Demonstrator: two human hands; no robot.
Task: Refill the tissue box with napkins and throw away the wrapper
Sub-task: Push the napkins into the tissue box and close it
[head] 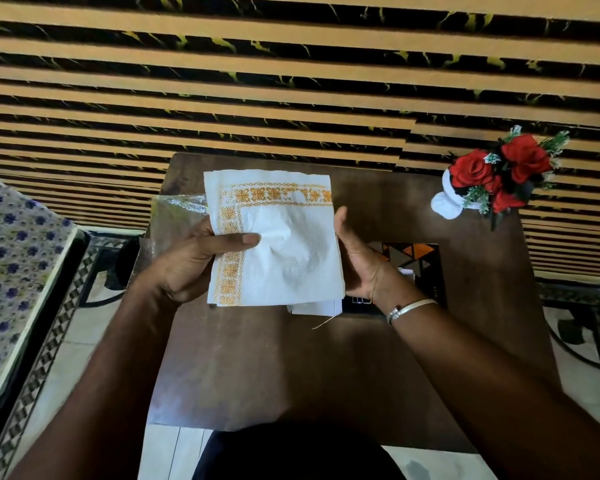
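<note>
Head view, looking down. Stack of white paper napkins with an orange cross-stitch-style border (281, 237) held above the dark brown wooden counter (291, 368), flat face toward the camera. Border runs along the top edge and down the left edge, made of repeating flower-like squares between thin chain lines; the centre is plain white with a fine embossed texture and a few soft creases. Several layered edges show at the top left corner and at the bottom right, where lower sheets stick out unevenly.

Left hand (194, 261) grips the stack's left edge, thumb pressed across the front, fingers behind. Right hand (357, 258) is closed on the right edge, thumb up along the side, palm against the stack. A thin silver bangle (409, 308) sits on the right wrist.

Clear crinkled plastic wrapper (174, 216) lies on the counter's left far corner, partly hidden behind the left hand and the napkins.

Dark tissue box with an orange, white and grey triangle pattern (413, 258) rests on the counter just behind the right hand, mostly covered by it. Pale lettering on its near side is cut off and unreadable.

Red artificial roses in a small white vase (492, 174) stand at the counter's far right corner, well apart from the napkins.

No brand or readable writing on the napkins.
</note>
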